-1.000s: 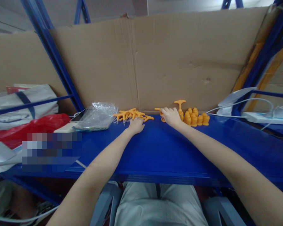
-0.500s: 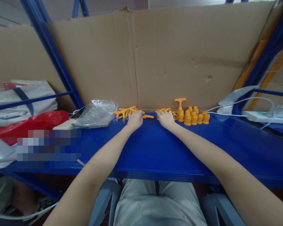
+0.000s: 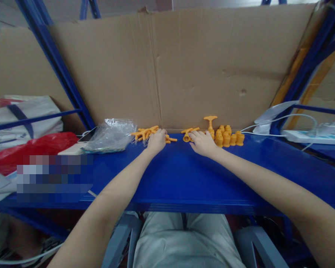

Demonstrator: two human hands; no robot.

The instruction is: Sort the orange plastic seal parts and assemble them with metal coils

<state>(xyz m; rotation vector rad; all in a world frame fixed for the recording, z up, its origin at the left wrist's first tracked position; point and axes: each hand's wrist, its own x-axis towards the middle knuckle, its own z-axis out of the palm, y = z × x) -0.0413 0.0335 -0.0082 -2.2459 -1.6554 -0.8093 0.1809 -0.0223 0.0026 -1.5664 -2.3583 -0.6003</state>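
From my remote seat, I see the left hand [image 3: 156,140] bent down over a heap of branched orange pieces [image 3: 147,131] at its ten o'clock, stubby ends poking out at three; its fingertips are hidden, so I cannot tell how wide it is or whether it grips one. The right hand [image 3: 203,143] lies palm down, fingers partly spread over more orange pieces [image 3: 187,138] at its ten o'clock, one showing a round hollow end; I can't confirm a hold. My worry is fine metal chains [image 3: 145,143] snagging in the forks and dragging neighbours along, or the right wrist swinging outward and toppling the slim-stemmed T-topped piece [image 3: 210,118] at its one o'clock or the packed bottle-shaped pieces [image 3: 226,140] at three. All the orange looks like matte plastic; the blue tabletop [image 3: 184,175] is smooth, so pieces could slide. Farther out, a crinkled clear bag [image 3: 111,136] sits at the left hand's nine, and creased cardboard [image 3: 212,74] stands at twelve.
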